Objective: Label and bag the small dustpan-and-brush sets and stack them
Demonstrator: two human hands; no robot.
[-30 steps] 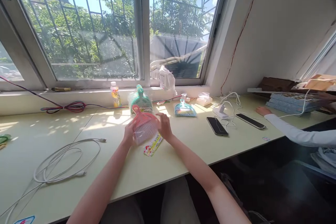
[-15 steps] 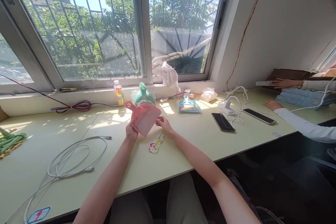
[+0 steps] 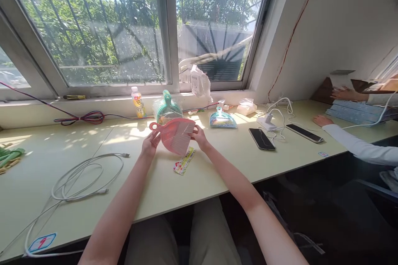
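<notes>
1. Sunlight from a barred window (image 3: pixel 115 49) falls across my pale bench (image 3: pixel 174 194); at its left lies a loosely coiled white cable (image 3: pixel 102 191).
2. Farther back, a yellow-labelled bottle (image 3: pixel 138 103) stands near the wall, its fill unclear. Beside it, clear wrapping surrounds a green dustpan (image 3: pixel 168 112).
3. My left hand (image 3: pixel 150 144) is clamped on the handle side of a pink dustpan (image 3: pixel 168 137), raised before me, a pale-bristled brush (image 3: pixel 183 136) against its pan.
4. My right hand (image 3: pixel 200 136) has its grip closed at the set's right edge; whether on pan or bristles, I can't tell. I judge I'm handling the pair; the next move calls for steady support from both sides.
5. Below lies a printed card (image 3: pixel 184 162); farther right, a blue dustpan (image 3: pixel 222 119) seems to have a brush nested inside.
</notes>
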